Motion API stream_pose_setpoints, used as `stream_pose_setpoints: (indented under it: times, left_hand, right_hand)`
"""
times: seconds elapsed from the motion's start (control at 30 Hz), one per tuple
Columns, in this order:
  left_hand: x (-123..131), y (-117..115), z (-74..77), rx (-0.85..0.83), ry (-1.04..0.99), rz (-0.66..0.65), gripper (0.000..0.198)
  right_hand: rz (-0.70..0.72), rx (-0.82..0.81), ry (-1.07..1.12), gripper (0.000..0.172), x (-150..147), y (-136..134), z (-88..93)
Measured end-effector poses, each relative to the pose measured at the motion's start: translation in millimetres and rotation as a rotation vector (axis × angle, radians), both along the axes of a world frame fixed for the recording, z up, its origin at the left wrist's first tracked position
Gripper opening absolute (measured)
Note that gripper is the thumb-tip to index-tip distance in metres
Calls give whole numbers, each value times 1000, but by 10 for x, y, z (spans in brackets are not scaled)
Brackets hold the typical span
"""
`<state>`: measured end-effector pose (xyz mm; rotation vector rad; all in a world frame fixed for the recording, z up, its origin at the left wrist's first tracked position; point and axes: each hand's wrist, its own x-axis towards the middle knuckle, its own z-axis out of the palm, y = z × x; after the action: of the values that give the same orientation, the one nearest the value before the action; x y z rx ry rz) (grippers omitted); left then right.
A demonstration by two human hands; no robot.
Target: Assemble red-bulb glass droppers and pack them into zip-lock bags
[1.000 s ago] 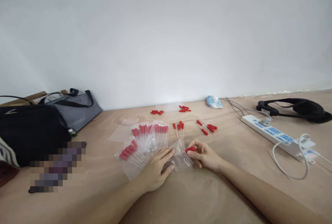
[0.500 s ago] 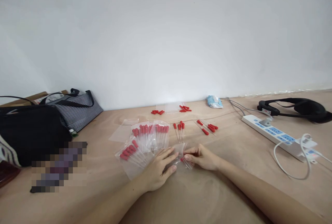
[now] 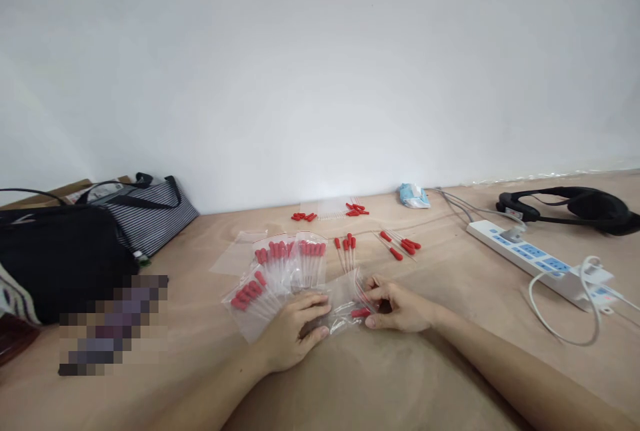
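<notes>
My left hand (image 3: 295, 332) grips the left end of a small clear zip bag (image 3: 341, 299), fingers on top and thumb at the near edge. At the bag's right end, by its mouth, the curled fingers and thumb of my right hand (image 3: 403, 308) hold the plastic. A glass dropper's red bulb (image 3: 360, 312) shows by my right thumb; its tube is hard to make out through the shiny plastic. Left of and beyond my left hand lie filled bags of red-bulbed droppers (image 3: 250, 290). Several loose droppers (image 3: 346, 243) lie just beyond the held bag.
More loose droppers (image 3: 395, 253) lie to the right, and another group (image 3: 357, 208) sits by the wall. A power strip (image 3: 530, 251) with white cables and a black headset (image 3: 570, 208) are at right. Bags, one striped (image 3: 153, 211), stand at left. A blue-white packet (image 3: 414, 196) is at the back.
My right hand has shifted slightly right and my left hand slightly left and nearer. The held bag lies more stretched out between them, and more of the red bulb shows.
</notes>
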<state>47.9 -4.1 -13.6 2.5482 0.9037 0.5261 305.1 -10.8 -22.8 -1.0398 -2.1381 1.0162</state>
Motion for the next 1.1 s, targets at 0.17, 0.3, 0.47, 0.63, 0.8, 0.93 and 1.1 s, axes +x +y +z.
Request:
stream_pose_setpoints:
  times: [0.17,0.3,0.47,0.63,0.8,0.93,1.1]
  left_hand:
    - [9,6,0,-14,-85,21,8]
    - [18,1,3,-16,-101,15,13]
    - [15,-11,-11,-12,-62,-5,16]
    - [20,-16,12,12,-15,-23,20]
    - [22,-7,35,81,77,-75,35]
    - [25,-10,52,118,133,-78,37]
    - [28,0,56,124,150,-67,37]
  right_hand:
    - [-432,-60,106,28,18,472,-31]
    - [-763,-25,51,22,-87,974,-56]
    - [-844,-72,55,17,-261,1331,-133]
    - [-848,-90,208,21,-271,1348,-132]
    - [-821,-16,462,35,-46,1028,-31]
    - [-800,18,793,41,207,582,-67]
    - [-815,-67,808,40,305,202,-178]
